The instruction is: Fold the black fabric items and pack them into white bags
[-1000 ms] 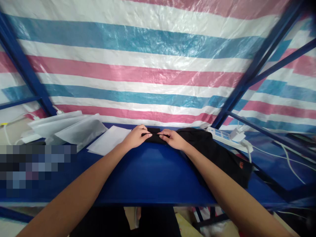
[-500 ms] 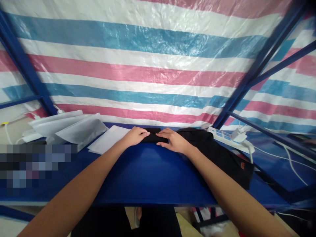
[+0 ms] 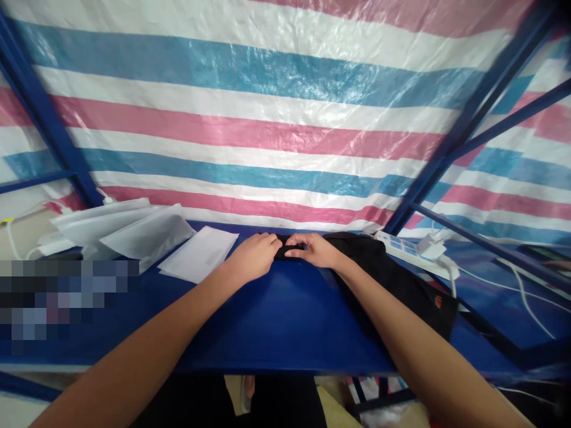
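A small folded bundle of black cloth [image 3: 282, 254] lies at the back of the blue table. My left hand [image 3: 255, 257] covers its left end, fingers curled over it and the thumb out of sight. At the other end, my right hand [image 3: 316, 249] has thumb and fingers closed around the cloth from the right. To the right of that hand, a larger black garment [image 3: 392, 276] with a small orange mark is spread over the table, partly under my right forearm.
White sheets or bags [image 3: 203, 252] lie left of my hands, beside several translucent plastic bags [image 3: 147, 235]. A white power strip [image 3: 414, 255] with plugs and cables sits at the right. Blue metal posts [image 3: 428, 166] frame the striped tarp [image 3: 267, 119] behind the blue table [image 3: 276, 321].
My left hand has shifted to the right and turned over the bundle, covering more of it. The right hand stays at the right end, its fingers slightly rearranged.
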Demonstrator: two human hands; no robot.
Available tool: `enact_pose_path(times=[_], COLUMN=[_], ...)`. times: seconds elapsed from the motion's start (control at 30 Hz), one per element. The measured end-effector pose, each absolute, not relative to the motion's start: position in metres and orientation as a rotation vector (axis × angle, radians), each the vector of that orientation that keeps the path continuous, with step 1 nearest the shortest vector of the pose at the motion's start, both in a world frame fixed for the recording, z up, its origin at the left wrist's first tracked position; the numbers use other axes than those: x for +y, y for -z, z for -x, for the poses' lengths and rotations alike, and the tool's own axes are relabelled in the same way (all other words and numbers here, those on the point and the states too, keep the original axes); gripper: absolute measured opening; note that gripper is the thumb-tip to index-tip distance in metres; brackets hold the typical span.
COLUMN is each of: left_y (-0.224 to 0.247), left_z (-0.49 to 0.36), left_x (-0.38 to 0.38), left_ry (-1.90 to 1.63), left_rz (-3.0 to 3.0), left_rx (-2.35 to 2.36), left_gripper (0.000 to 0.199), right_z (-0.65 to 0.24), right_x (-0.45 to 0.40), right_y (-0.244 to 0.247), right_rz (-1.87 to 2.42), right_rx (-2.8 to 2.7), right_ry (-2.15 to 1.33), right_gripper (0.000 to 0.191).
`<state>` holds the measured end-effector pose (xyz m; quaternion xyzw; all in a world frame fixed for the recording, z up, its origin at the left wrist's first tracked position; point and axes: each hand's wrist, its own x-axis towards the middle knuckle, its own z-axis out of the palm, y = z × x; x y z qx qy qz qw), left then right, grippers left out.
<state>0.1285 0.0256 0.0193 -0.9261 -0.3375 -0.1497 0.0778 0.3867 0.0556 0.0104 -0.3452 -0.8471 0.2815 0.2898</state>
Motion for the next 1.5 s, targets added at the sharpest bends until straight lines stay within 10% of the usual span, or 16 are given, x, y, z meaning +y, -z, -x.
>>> enact_pose_path(times=[0.27,0.6,1.23,1.5], left_y=[-0.009,-0.017,-0.003,-0.004], left_z=[-0.141,-0.108,-0.142,-0.124], left_x=[0.018,0.063,0.019,0.055], left_ry=[0.246,0.642,0.311,0.493], left_rz=[2.688,3.061,2.646,2.891], left_rx=[-1.163,-1.238,-1.070,-1.068], left_gripper=[0.023,0.035,0.037,0.041], right_z=[-0.384,-0.380,-0.389,-0.385], right_x=[0.072,0.041,0.061,0.041], right_y=[0.008,-0.010,-0.005,-0.008], right_rz=[1.036,0.863,1.076,0.918], right_rx=[-2.097,-2.367,-2.192,-2.364], right_ry=[-0.890,-0.193,-0.912,-0.165], right_gripper=[0.045,0.046,0.045,0.049])
